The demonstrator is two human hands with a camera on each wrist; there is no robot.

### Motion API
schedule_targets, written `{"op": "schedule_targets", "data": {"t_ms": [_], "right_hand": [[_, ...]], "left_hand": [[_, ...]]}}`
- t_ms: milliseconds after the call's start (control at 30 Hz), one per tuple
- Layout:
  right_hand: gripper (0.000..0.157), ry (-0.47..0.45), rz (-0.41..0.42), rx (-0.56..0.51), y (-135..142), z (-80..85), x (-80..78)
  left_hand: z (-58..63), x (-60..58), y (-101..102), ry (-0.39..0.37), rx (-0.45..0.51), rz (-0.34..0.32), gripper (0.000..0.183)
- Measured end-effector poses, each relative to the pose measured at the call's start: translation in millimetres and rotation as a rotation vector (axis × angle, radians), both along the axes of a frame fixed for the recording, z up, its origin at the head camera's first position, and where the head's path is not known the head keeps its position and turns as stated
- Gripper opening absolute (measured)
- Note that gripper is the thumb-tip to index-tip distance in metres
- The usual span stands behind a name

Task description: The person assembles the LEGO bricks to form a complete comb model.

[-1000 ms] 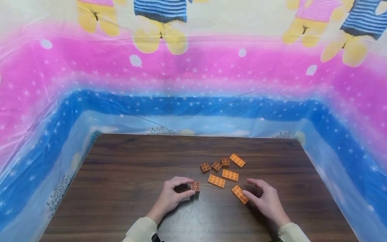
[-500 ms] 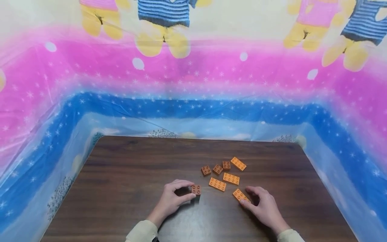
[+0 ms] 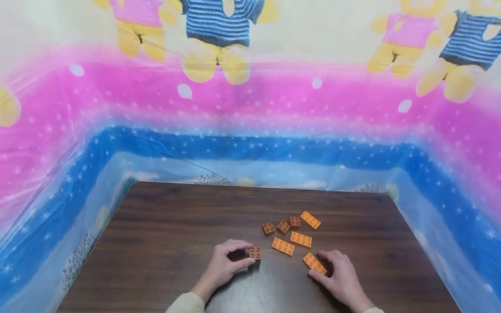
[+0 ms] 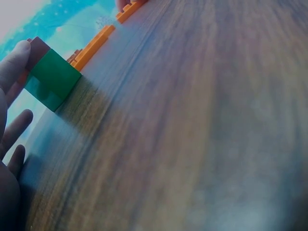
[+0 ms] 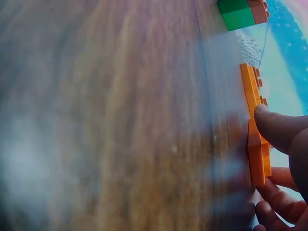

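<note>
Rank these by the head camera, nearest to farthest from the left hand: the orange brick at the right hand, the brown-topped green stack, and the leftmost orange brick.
From the left hand:
1. Brown-topped green stack, held in that hand.
2. Leftmost orange brick, to the stack's right.
3. Orange brick at the right hand, farthest right of the three.

Left hand (image 3: pixel 223 264): stack (image 3: pixel 255 254) at two o'clock
Right hand (image 3: pixel 339 274): nearest slab (image 3: pixel 315 263) at ten o'clock
Stack: small blocks (image 3: pixel 283 227), one-to-two o'clock
</note>
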State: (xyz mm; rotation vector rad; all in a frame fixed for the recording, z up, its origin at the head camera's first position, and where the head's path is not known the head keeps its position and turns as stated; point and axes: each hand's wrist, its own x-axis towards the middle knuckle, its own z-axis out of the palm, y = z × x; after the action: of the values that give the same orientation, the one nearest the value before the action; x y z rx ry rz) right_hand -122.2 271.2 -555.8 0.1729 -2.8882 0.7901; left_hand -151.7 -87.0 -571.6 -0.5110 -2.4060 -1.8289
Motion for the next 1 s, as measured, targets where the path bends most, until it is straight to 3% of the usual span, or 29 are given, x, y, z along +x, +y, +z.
{"op": "schedule_targets", "data": {"t_ms": [500,1000], "right_hand": [[0.056,-0.128,-0.060,0.057,-6.0,2.9,-1.7],[0.036,-0.121,-0.053,0.069,-8.3,2.8,-3.6]], "left_hand": [[1.7,1.7,0.0,-0.001,0.026,0.000,0.036],[0.0,1.0,0.1,0.002,0.023,-0.005,0.037]]}}
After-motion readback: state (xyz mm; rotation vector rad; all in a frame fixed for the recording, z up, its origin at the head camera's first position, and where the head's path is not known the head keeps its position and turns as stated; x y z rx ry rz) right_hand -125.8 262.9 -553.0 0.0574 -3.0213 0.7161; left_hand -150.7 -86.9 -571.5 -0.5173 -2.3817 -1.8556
